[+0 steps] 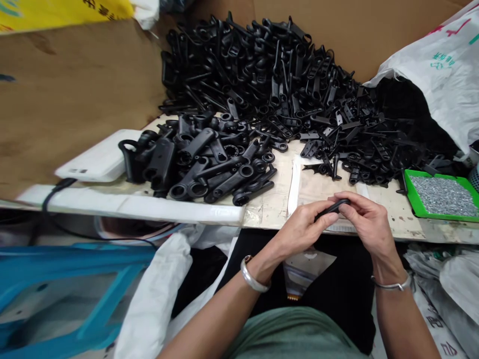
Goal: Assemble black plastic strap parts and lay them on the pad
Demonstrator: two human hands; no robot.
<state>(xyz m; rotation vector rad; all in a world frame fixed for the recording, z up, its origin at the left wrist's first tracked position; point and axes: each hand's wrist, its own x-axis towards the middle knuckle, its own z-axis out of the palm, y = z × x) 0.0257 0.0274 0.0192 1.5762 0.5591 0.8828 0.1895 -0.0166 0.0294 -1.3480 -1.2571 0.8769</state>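
Both hands meet over the front edge of the worktable, holding one black plastic part [332, 208]. My left hand [305, 224] grips its lower left end between thumb and fingers. The thumb and fingers of my right hand [364, 219] are closed on its other end, so much of the part is covered. Just behind the hands lie small black plastic pieces [359, 154], some with thin stems. To the left sits a nearer heap of larger black handle-shaped parts [209, 159] with ring-like ends.
A large mound of black parts [254, 70] rises against the cardboard wall [337, 30]. At right stands a green tray [411, 199] of tiny metal pieces, beside a white sack [441, 75]. A white box [101, 157] with a cable is at left, above a blue stool [93, 309].
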